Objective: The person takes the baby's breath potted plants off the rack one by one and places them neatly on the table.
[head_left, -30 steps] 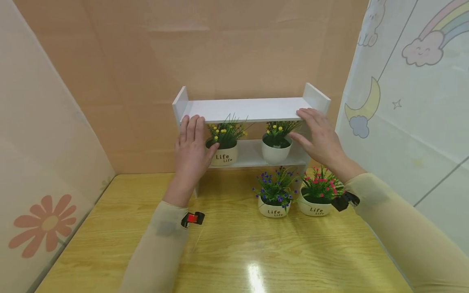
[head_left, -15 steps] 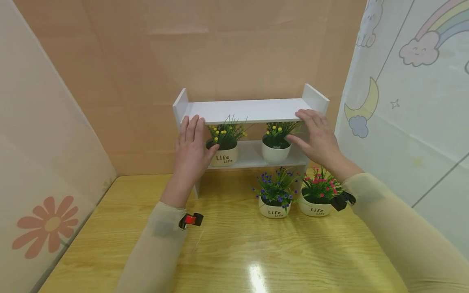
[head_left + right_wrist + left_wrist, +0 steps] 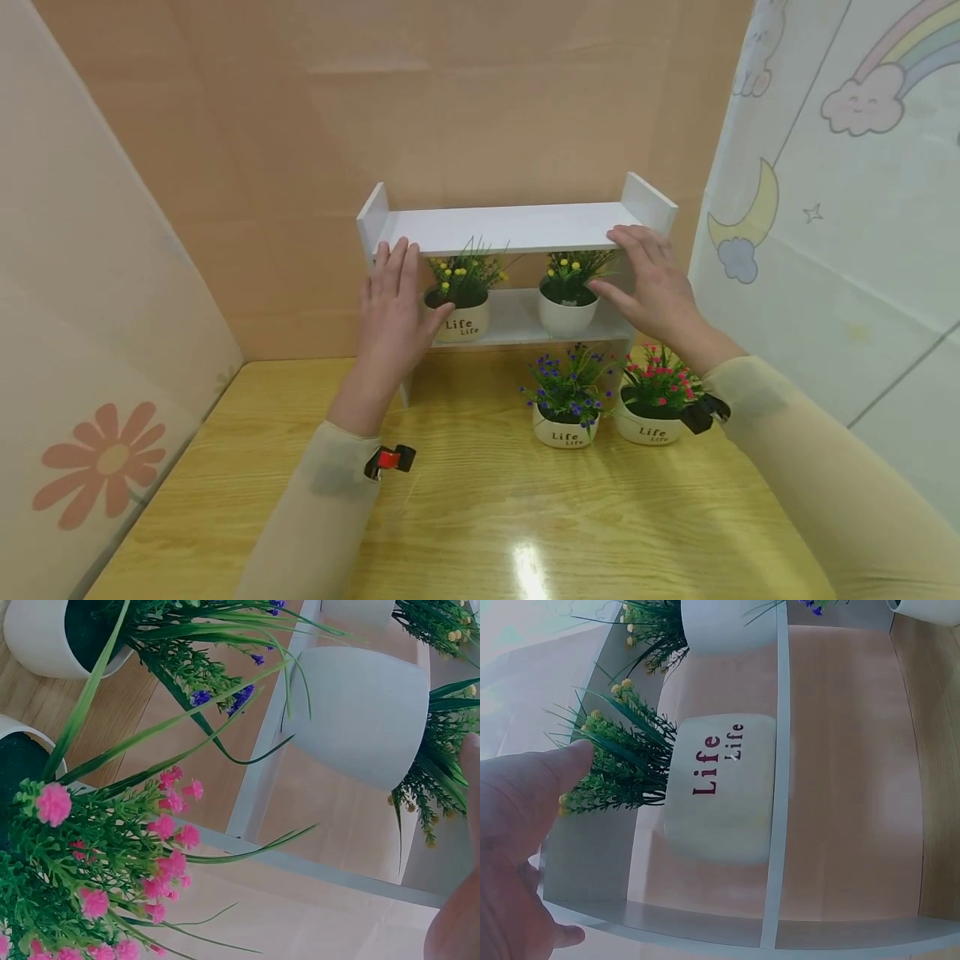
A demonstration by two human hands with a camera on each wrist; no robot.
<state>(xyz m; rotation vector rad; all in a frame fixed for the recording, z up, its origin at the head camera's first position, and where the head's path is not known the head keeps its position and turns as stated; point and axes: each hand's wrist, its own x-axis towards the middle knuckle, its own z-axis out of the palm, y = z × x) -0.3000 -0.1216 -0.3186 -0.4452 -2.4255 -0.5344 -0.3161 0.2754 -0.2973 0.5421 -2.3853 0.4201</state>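
A white two-tier shelf (image 3: 510, 227) stands at the back of the table. My left hand (image 3: 393, 308) rests its straight fingers on the front edge of the top board, near the left end. At the right end, my right hand (image 3: 652, 279) touches the same board with extended fingers, thumb spread below it. Between the hands, on the lower board, sit a yellow-flowered potted plant (image 3: 463, 321) lettered "Life" and another yellow-flowered plant in a plain white pot (image 3: 567, 315). The left wrist view shows my thumb (image 3: 570, 761) in front of the lettered pot's leaves.
On the wooden table (image 3: 465, 500), a purple-flowered potted plant (image 3: 566, 429) stands before the shelf's right part. Beside it is a pink-flowered potted plant (image 3: 651, 425), under my right forearm. A patterned white wall (image 3: 847, 250) rises at the right, a tan backdrop (image 3: 510, 108) behind.
The view shifts slightly. Both hands stay at the top board's front edge, and the right thumb has moved a little to the left. The shelf and plants keep their places.
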